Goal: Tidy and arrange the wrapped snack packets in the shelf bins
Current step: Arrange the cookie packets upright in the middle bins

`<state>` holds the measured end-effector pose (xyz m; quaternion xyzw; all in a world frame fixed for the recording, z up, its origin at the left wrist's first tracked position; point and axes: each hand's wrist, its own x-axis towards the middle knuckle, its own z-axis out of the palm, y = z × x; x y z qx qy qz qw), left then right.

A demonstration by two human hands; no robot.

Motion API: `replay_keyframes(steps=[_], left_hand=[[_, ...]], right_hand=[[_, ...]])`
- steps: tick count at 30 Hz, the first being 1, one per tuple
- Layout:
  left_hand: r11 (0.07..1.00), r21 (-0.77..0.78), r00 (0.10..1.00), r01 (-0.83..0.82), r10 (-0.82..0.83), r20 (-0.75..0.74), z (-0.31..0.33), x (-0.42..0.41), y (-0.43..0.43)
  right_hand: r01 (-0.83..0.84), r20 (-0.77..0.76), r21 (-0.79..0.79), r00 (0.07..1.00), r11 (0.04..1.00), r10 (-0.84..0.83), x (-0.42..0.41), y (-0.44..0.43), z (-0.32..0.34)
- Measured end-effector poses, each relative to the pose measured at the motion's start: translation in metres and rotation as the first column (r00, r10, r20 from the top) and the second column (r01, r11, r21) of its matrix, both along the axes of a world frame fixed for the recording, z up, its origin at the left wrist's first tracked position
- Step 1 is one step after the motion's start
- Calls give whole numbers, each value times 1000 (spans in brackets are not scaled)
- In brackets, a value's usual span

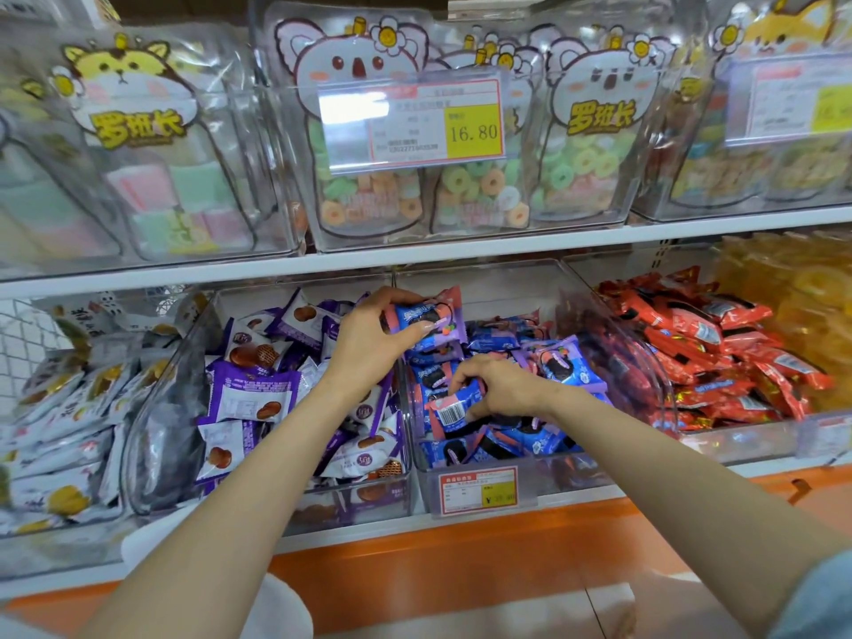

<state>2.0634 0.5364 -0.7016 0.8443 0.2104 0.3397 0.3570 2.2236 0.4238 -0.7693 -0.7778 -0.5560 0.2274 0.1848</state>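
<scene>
A clear middle bin (544, 472) on the lower shelf holds several blue, pink and purple cookie packets. My left hand (369, 332) holds one blue-and-pink packet (435, 315) lifted above the bin's back left. My right hand (500, 385) is down in the bin, its fingers curled round another blue packet (454, 408) whose barcode faces up. A purple-edged packet (565, 364) lies just right of that hand.
Left of it stands a bin (350, 500) of purple-and-white packets, then white packets (60, 408) at far left. Red packets (719, 348) fill the bin on the right. A price tag (477, 491) hangs on the middle bin. The upper shelf (461, 251) carries bagged candy close overhead.
</scene>
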Motion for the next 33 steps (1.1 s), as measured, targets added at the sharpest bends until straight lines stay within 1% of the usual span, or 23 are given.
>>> replay_keyframes(steps=[4, 6, 10, 13, 16, 18, 21, 23, 25, 27, 29, 31, 32, 33], left_hand=[[1000, 0, 1000, 2, -2, -10, -1, 0, 2], [1000, 4, 1000, 1, 0, -21, -1, 0, 2], [1000, 3, 1000, -1, 1, -17, 0, 0, 2], [1000, -3, 1000, 0, 0, -10, 0, -1, 2], [1000, -3, 1000, 11, -11, -3, 0, -2, 2], [1000, -3, 1000, 17, -17, -5, -1, -2, 3], [1000, 1, 1000, 20, -20, -4, 0, -1, 2], [1000, 2, 1000, 20, -20, -5, 1, -1, 2], [1000, -6, 1000, 20, -20, -6, 1, -1, 3], [1000, -11, 1000, 20, -20, -4, 1, 0, 3], [1000, -4, 1000, 22, -22, -1, 1, 2, 2], [1000, -4, 1000, 26, -26, 3, 1, 4, 0], [1000, -10, 1000, 28, -27, 4, 0, 5, -1], [999, -20, 1000, 27, -27, 3, 0, 5, -2]], right_hand=[[15, -72, -9, 997, 1000, -16, -1, 0, 1], [-3, -67, -9, 998, 1000, 3, -3, -1, 2], [-47, 11, 42, 999, 998, 46, -5, -1, 0], [-11, 81, 101, 997, 995, 3, -3, 2, -4], [3, 212, 93, 977, 996, -22, -2, 7, -5], [-6, 219, 75, 976, 997, -11, -4, 8, -3], [2, 91, 67, 996, 998, -8, -5, 4, 6], [39, -73, 71, 997, 997, -34, -1, -4, 20], [92, -216, 95, 974, 991, -70, 3, -12, 32], [170, -313, 140, 942, 975, -119, 7, -21, 38], [242, -467, 155, 872, 958, -144, 8, -29, 40], [288, -630, 142, 764, 947, -138, 10, -36, 39], [301, -676, 137, 725, 944, -133, 10, -39, 40], [315, -697, 141, 705, 938, -131, 9, -40, 41]])
